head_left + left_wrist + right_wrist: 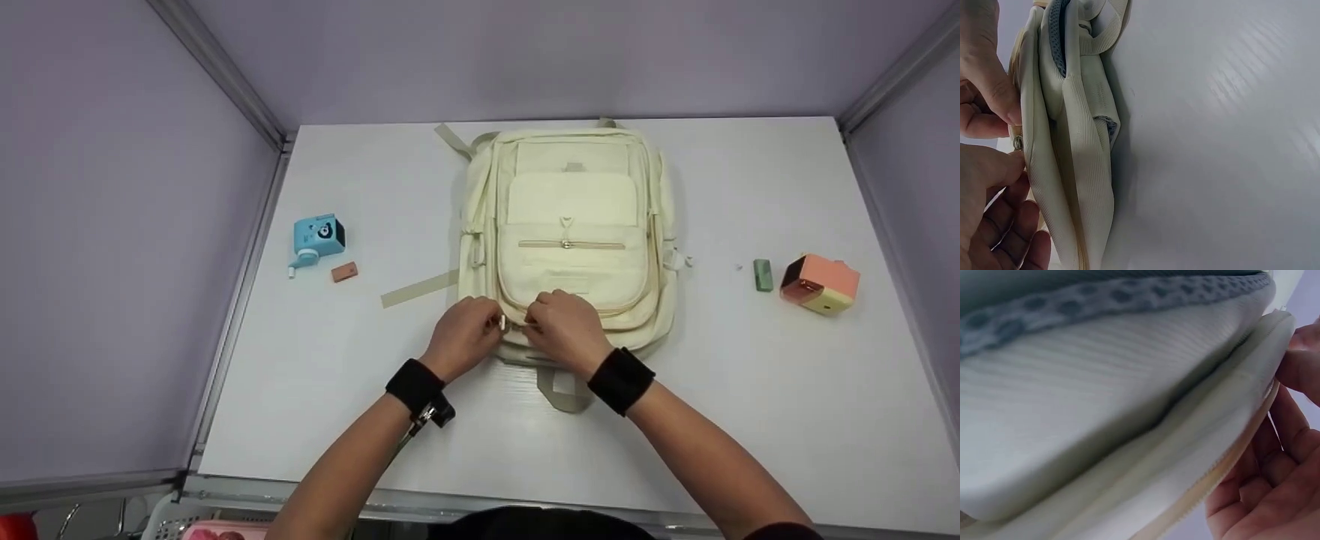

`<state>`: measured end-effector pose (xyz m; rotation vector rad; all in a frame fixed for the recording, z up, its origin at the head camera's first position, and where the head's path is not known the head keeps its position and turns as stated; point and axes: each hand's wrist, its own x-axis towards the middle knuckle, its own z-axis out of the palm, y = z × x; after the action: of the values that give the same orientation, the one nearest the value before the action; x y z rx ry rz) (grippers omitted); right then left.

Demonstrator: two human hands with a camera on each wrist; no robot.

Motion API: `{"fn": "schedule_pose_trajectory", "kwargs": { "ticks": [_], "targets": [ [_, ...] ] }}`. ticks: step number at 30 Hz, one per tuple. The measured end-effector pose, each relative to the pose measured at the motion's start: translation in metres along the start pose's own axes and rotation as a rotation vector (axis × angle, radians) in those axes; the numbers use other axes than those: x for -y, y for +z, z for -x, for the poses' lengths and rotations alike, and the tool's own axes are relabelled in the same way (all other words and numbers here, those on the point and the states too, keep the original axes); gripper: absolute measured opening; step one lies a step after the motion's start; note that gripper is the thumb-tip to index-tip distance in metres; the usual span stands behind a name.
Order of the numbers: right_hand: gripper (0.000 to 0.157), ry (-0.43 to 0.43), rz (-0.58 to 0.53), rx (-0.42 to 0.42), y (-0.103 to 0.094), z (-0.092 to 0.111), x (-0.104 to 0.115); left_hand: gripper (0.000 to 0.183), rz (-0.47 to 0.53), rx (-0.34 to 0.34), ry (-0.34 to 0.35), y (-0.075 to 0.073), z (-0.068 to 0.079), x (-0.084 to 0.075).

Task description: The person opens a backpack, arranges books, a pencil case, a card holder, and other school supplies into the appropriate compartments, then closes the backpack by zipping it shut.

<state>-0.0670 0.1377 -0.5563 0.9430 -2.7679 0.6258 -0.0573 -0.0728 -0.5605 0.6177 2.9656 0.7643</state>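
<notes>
A cream backpack (570, 199) lies front side up on the white table. Both hands meet at its near edge, left of the middle. My left hand (466, 334) has its thumb and index finger pinched at a small metal zipper pull (1018, 143), the other fingers loosely bent. Close beside it, my right hand (567, 328) pinches the fabric edge along the tan zipper (1221, 467). In the right wrist view the fabric partly hides the fingertips. A grey-beige strap loop (564, 394) sticks out from the bag's near edge.
On the left stand a blue pencil sharpener with a crank (319, 238) and a small reddish-brown block (344, 271). A green block (763, 275) and a pink-and-yellow box-shaped thing (821, 285) are at the right. A loose strap (420, 289) extends left from the bag. Purple panels (562, 60) border the table.
</notes>
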Motion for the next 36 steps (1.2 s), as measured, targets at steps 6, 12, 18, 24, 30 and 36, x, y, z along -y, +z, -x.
{"fn": "schedule_pose_trajectory", "kwargs": {
  "ticks": [6, 12, 18, 24, 30, 36],
  "targets": [
    [0.008, 0.0, 0.019, -0.007, 0.0, -0.003, 0.001, 0.007, -0.021, -0.018, -0.023, -0.004, 0.0, 0.008],
    [0.006, 0.027, -0.03, 0.009, -0.003, -0.002, 0.001, 0.004, -0.021, -0.031, -0.057, -0.006, -0.005, 0.015],
    [0.004, 0.022, -0.051, 0.009, -0.006, -0.001, 0.001, 0.005, -0.034, -0.054, -0.089, -0.009, -0.013, 0.021],
    [0.009, 0.062, -0.073, 0.029, -0.01, 0.001, 0.003, 0.006, -0.075, -0.07, -0.093, -0.011, -0.021, 0.025],
    [0.014, 0.107, -0.1, 0.02, -0.015, 0.002, 0.004, 0.005, -0.103, -0.082, -0.099, -0.015, -0.029, 0.029],
    [0.008, 0.1, -0.103, 0.007, -0.013, 0.0, 0.005, 0.005, -0.108, -0.066, -0.106, -0.018, -0.032, 0.029]
  ]
}}
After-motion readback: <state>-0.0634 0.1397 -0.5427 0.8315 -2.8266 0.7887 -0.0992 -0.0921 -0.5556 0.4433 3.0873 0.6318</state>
